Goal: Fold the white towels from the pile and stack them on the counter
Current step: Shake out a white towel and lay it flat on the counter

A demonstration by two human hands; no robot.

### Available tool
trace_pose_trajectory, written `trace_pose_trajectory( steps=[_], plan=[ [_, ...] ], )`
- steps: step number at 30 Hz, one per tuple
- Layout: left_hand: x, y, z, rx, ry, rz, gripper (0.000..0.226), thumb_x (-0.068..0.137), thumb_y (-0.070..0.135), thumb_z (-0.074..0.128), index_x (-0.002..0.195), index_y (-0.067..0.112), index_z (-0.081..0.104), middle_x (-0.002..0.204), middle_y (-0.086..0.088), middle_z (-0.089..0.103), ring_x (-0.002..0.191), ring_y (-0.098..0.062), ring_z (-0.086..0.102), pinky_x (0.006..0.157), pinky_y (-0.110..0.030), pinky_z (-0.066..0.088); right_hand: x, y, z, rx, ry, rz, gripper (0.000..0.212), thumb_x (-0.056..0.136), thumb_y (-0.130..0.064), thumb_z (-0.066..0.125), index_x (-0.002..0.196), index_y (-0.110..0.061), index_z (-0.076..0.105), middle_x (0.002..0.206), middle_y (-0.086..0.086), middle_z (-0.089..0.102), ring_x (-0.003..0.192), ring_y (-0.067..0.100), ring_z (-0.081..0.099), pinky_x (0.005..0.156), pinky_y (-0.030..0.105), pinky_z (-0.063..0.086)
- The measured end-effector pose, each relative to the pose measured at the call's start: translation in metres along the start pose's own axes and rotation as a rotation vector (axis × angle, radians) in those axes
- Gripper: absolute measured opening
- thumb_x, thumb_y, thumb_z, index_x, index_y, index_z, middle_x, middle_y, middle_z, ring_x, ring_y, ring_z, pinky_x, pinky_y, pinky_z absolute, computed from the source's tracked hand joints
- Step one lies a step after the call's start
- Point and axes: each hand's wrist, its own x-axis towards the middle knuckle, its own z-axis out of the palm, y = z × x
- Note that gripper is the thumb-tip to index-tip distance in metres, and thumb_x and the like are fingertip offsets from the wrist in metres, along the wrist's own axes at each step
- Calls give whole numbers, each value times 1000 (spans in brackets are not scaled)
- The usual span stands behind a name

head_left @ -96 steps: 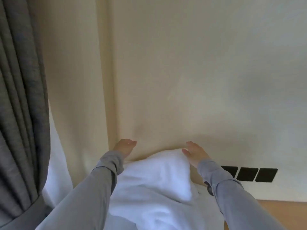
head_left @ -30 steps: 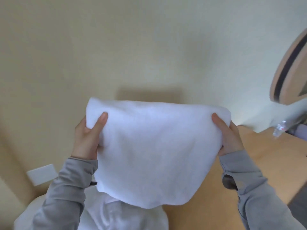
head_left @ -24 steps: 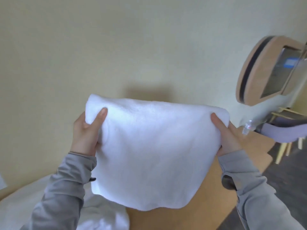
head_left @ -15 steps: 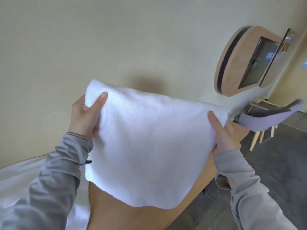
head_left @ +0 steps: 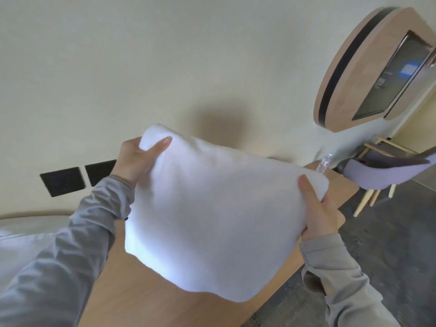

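Note:
A folded white towel (head_left: 212,208) hangs in the air above the wooden counter (head_left: 132,291). My left hand (head_left: 136,159) grips its upper left corner, thumb on the near face. My right hand (head_left: 318,213) grips the upper right corner, thumb also on the near face. The towel's lower edge droops free over the counter. More white towels (head_left: 21,251) lie in a pile at the left edge, partly hidden by my left sleeve.
A beige wall stands close behind the counter, with black switch plates (head_left: 63,180) on it. A round wooden wall unit with a screen (head_left: 377,67) hangs at the upper right. A small water bottle (head_left: 324,164) stands at the counter's far end, beside a grey chair (head_left: 382,171) on the dark floor.
Both hands have carried the towel from the pile rightward and lower over the counter, keeping the same grip. The view has swung right, bringing the wall unit and chair into sight.

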Motion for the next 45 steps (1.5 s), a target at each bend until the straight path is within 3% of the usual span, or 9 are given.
trace_pose_trajectory(
  steps=[4, 10, 15, 21, 25, 31, 34, 39, 45],
  plan=[
    [40, -52, 62, 296, -186, -188, 47, 81, 53, 62, 99, 10, 66, 90, -1, 67, 81, -18, 60, 72, -25, 45, 47, 71, -14, -51, 46, 245, 17, 81, -38, 68, 93, -27, 61, 87, -13, 68, 77, 8, 64, 56, 23, 50],
    [0, -171, 105, 425, -179, -613, 87, 84, 57, 56, 148, 9, 22, 152, -14, 27, 137, -31, 30, 112, -40, 25, 68, 173, -21, -234, -371, 848, 23, 95, -16, 52, 114, -5, 54, 106, 17, 64, 85, 30, 64, 67, 35, 55],
    [-75, -220, 119, 412, 219, -882, 90, 81, 55, 62, 148, 14, 19, 153, -18, 18, 139, -36, 20, 113, -49, 20, 105, 206, -37, -533, -599, 921, 20, 94, -20, 54, 98, -2, 61, 88, 11, 66, 70, 24, 66, 61, 33, 51],
    [-126, -240, 153, 207, 503, -1231, 103, 77, 56, 65, 146, -1, 14, 146, -25, 25, 134, -37, 28, 112, -47, 22, 201, 247, -108, -767, -458, 813, 27, 88, -6, 60, 112, 5, 53, 103, 21, 62, 72, 30, 61, 61, 34, 47],
    [-131, -249, 179, 153, 527, -1254, 97, 77, 60, 61, 139, -8, 29, 141, -29, 37, 129, -43, 38, 109, -48, 29, 245, 274, -111, -678, -521, 844, 56, 81, 0, 68, 129, 1, 40, 132, 20, 49, 119, 35, 49, 93, 43, 41],
    [-118, -250, 198, -230, 581, -1269, 102, 63, 71, 66, 129, -4, 47, 118, -22, 58, 95, -35, 59, 89, -43, 49, 262, 303, -69, -323, -668, 984, 49, 83, 4, 61, 123, -18, 43, 116, 2, 56, 109, 25, 50, 88, 43, 43],
    [-107, -241, 196, -120, 637, -1191, 87, 67, 55, 77, 123, -7, 53, 121, -23, 58, 103, -36, 58, 98, -43, 45, 270, 297, -50, -341, -656, 813, 33, 79, 3, 68, 105, -10, 56, 102, 6, 63, 101, 29, 58, 79, 41, 48],
    [-75, -208, 145, 87, 777, -1032, 71, 75, 47, 72, 117, -8, 55, 106, -20, 57, 93, -33, 54, 85, -36, 40, 312, 223, -6, -540, -831, -18, 21, 77, -5, 72, 73, -10, 52, 65, 3, 52, 65, 17, 47, 57, 29, 37],
    [-49, -172, 43, 386, 863, -777, 85, 66, 66, 68, 111, -5, 57, 94, -21, 55, 84, -34, 53, 75, -41, 40, 319, 149, -18, -797, -1015, -942, 30, 65, -9, 45, 87, -7, 65, 82, 3, 62, 78, 19, 55, 72, 22, 43]
  ],
)
